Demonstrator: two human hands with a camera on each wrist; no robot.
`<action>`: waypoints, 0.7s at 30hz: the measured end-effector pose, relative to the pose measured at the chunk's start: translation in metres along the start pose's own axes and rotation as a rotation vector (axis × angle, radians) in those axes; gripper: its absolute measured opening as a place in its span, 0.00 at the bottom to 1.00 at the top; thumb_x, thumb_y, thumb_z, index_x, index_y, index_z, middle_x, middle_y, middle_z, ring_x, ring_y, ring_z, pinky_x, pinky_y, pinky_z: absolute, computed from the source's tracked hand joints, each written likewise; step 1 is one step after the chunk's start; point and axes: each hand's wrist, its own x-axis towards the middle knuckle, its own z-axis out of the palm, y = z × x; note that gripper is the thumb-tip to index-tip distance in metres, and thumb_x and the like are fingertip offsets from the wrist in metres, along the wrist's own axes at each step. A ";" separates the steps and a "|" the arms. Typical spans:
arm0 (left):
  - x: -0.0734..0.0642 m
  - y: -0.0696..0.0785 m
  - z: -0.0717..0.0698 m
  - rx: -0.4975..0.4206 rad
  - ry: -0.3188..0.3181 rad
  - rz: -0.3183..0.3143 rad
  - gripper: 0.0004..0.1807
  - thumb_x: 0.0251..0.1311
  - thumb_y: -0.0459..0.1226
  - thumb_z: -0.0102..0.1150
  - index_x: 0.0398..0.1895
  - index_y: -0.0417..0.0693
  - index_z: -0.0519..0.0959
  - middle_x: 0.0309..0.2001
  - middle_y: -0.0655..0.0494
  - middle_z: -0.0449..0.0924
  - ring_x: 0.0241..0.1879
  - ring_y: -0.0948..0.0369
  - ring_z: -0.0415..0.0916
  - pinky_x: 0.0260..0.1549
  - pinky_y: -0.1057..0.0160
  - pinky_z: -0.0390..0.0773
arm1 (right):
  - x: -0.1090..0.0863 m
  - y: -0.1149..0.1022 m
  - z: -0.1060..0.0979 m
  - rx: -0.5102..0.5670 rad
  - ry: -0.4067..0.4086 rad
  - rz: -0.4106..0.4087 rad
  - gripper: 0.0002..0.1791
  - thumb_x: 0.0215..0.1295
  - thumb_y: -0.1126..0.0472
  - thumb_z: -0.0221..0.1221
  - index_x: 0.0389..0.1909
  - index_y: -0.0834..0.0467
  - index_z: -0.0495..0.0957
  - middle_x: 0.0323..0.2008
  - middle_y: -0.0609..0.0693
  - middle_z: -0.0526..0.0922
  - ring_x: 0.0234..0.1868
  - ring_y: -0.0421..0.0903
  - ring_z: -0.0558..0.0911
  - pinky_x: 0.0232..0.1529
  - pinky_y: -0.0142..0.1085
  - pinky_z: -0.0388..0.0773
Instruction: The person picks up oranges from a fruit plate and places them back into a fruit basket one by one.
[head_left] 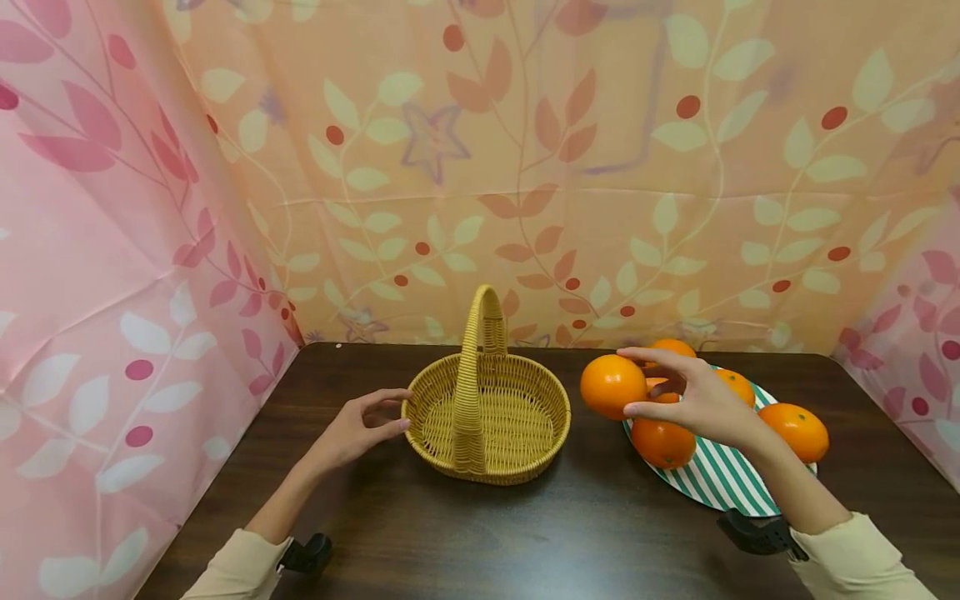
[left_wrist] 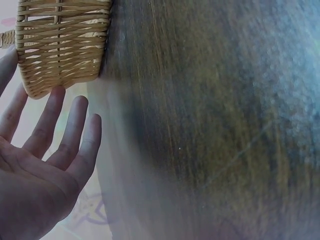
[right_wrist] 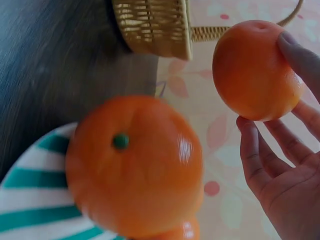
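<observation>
A yellow wicker basket with a tall arched handle stands mid-table, nothing inside it. My left hand is at its left side, thumb and fingertips at the rim; in the left wrist view the fingers of that hand spread beside the woven wall. My right hand pinches an orange between thumb and fingertips, raised above the plate's left edge. The right wrist view shows this orange clear of another orange on the plate.
A green-and-white striped plate at the right bears several more oranges, one orange at its right edge and one orange at its left. The dark wooden table ends at a floral curtain behind.
</observation>
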 end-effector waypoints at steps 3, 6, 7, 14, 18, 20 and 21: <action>0.000 0.000 0.000 0.002 0.004 -0.005 0.26 0.66 0.39 0.68 0.66 0.44 0.77 0.57 0.42 0.79 0.46 0.50 0.82 0.42 0.58 0.81 | 0.006 -0.002 0.008 0.034 -0.009 -0.017 0.36 0.61 0.65 0.72 0.70 0.55 0.72 0.62 0.53 0.76 0.55 0.51 0.80 0.48 0.40 0.81; -0.001 0.001 0.000 0.007 0.008 -0.006 0.26 0.66 0.39 0.68 0.66 0.43 0.77 0.57 0.42 0.80 0.47 0.49 0.82 0.42 0.59 0.81 | 0.012 -0.004 0.015 0.053 -0.018 -0.033 0.36 0.61 0.64 0.73 0.70 0.55 0.73 0.61 0.53 0.78 0.54 0.50 0.81 0.48 0.43 0.81; -0.001 0.001 0.000 0.004 0.008 -0.004 0.26 0.66 0.39 0.68 0.65 0.43 0.77 0.57 0.41 0.80 0.47 0.48 0.82 0.42 0.59 0.81 | 0.014 -0.004 0.018 0.060 -0.018 -0.029 0.36 0.61 0.63 0.73 0.70 0.54 0.73 0.61 0.52 0.78 0.54 0.50 0.81 0.48 0.43 0.81; -0.002 0.003 0.000 0.006 0.004 0.028 0.25 0.67 0.38 0.67 0.65 0.41 0.76 0.57 0.39 0.79 0.47 0.46 0.81 0.42 0.58 0.81 | 0.025 -0.003 0.035 0.086 -0.009 -0.024 0.35 0.59 0.63 0.74 0.69 0.53 0.74 0.56 0.50 0.82 0.45 0.53 0.82 0.42 0.43 0.81; -0.001 0.003 0.000 0.001 0.003 0.025 0.25 0.67 0.38 0.67 0.66 0.41 0.76 0.57 0.40 0.79 0.49 0.45 0.80 0.43 0.59 0.80 | 0.028 -0.003 0.046 0.075 0.019 -0.029 0.37 0.58 0.62 0.75 0.68 0.54 0.74 0.56 0.51 0.82 0.37 0.52 0.83 0.37 0.40 0.80; -0.001 0.003 0.000 0.003 0.001 0.024 0.25 0.67 0.38 0.67 0.66 0.41 0.76 0.57 0.41 0.79 0.50 0.44 0.80 0.43 0.58 0.80 | 0.028 -0.002 0.051 0.070 0.033 -0.030 0.37 0.57 0.62 0.76 0.68 0.54 0.75 0.57 0.50 0.82 0.36 0.51 0.83 0.37 0.40 0.81; -0.001 0.003 0.000 0.007 -0.001 0.026 0.25 0.68 0.38 0.67 0.66 0.41 0.76 0.58 0.41 0.79 0.50 0.44 0.80 0.43 0.58 0.80 | 0.028 -0.002 0.054 0.068 0.040 -0.029 0.37 0.57 0.61 0.76 0.68 0.54 0.75 0.57 0.50 0.81 0.36 0.51 0.83 0.37 0.39 0.81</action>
